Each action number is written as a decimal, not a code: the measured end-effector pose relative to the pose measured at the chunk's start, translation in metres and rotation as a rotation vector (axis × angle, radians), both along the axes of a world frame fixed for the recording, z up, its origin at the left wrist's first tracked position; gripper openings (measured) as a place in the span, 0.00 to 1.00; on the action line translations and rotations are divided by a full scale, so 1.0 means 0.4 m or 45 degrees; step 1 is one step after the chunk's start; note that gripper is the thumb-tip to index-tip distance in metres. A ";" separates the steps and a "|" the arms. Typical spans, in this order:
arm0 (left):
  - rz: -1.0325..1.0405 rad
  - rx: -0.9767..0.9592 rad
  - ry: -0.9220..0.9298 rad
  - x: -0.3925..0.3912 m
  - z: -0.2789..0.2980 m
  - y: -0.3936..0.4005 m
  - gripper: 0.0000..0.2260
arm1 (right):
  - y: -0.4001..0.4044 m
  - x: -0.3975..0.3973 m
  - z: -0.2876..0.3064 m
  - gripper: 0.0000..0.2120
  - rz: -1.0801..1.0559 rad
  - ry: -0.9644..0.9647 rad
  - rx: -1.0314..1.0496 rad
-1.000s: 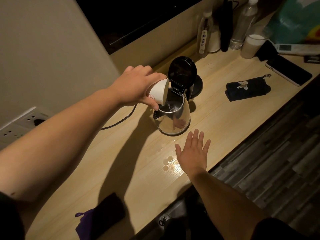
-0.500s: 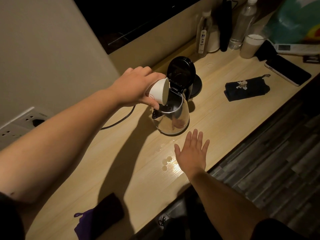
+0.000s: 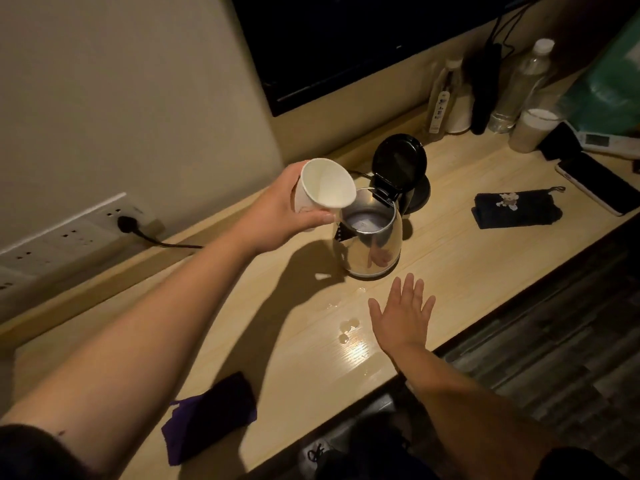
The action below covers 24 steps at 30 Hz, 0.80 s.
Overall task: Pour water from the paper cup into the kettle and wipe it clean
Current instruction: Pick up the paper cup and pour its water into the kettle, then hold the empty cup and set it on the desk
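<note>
My left hand (image 3: pixel 282 211) grips a white paper cup (image 3: pixel 323 188), tilted with its mouth facing right and toward me, just left of the kettle's rim; the cup looks empty inside. The steel kettle (image 3: pixel 372 242) stands on the wooden counter (image 3: pixel 467 258) with its black lid (image 3: pixel 400 161) flipped up, and water shows at its bottom. My right hand (image 3: pixel 403 311) hovers flat with fingers spread in front of the kettle, holding nothing. Spilled water drops (image 3: pixel 348 327) lie on the counter left of that hand. A purple cloth (image 3: pixel 209 420) lies near the front edge.
A black folded cloth (image 3: pixel 517 211) and a phone (image 3: pixel 597 187) lie to the right. Bottles (image 3: pixel 519 84) and a white cup (image 3: pixel 533 129) stand at the back right. The kettle's black cord (image 3: pixel 162 240) runs to a wall socket (image 3: pixel 124 223). The counter's front edge drops to the floor.
My left hand has drawn the cup back left and tipped it up away from the kettle mouth; the pouring has stopped. My right hand stays spread in front of the kettle.
</note>
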<state>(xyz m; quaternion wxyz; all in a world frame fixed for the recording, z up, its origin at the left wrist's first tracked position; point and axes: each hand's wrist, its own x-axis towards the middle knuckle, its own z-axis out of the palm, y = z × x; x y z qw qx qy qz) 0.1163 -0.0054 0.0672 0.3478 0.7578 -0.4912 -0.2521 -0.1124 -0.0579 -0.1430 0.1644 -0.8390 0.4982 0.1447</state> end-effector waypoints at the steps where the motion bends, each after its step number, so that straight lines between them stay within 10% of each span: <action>1: 0.103 -0.029 0.096 -0.004 -0.010 0.041 0.34 | -0.004 -0.011 0.018 0.35 0.018 -0.051 0.010; 10: 0.720 -0.130 0.583 -0.044 -0.117 0.398 0.33 | 0.137 0.155 0.333 0.13 -0.040 -1.049 0.733; 24: 0.896 -0.124 0.524 0.039 -0.175 0.625 0.38 | 0.404 0.463 0.371 0.11 -0.074 -1.051 1.354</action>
